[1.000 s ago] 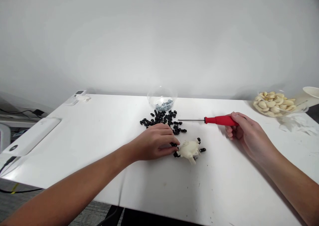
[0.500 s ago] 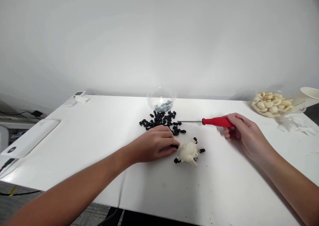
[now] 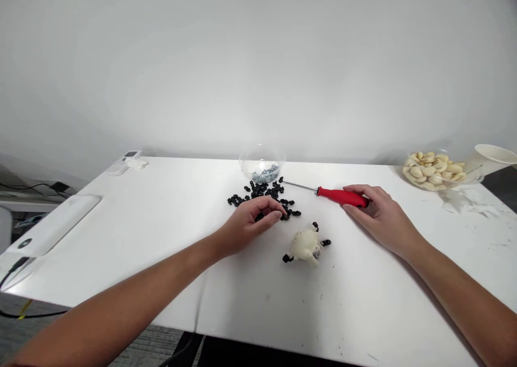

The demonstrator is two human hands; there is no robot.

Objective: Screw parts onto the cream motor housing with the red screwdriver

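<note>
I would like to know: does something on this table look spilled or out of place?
Mildly, yes. Black parts lie scattered loose on the table, whereas the metal bits sit in a bowl. Dark specks dot its front part, perhaps debris. Nothing looks clearly damaged.

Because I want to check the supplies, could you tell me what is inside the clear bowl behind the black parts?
Inside the clear bowl are many small silvery pieces, probably screws, heaped at the bottom. Those buried in the heap are covered and cannot be seen.

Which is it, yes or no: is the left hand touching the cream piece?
No; white table shows between the left hand and cream piece.
</note>
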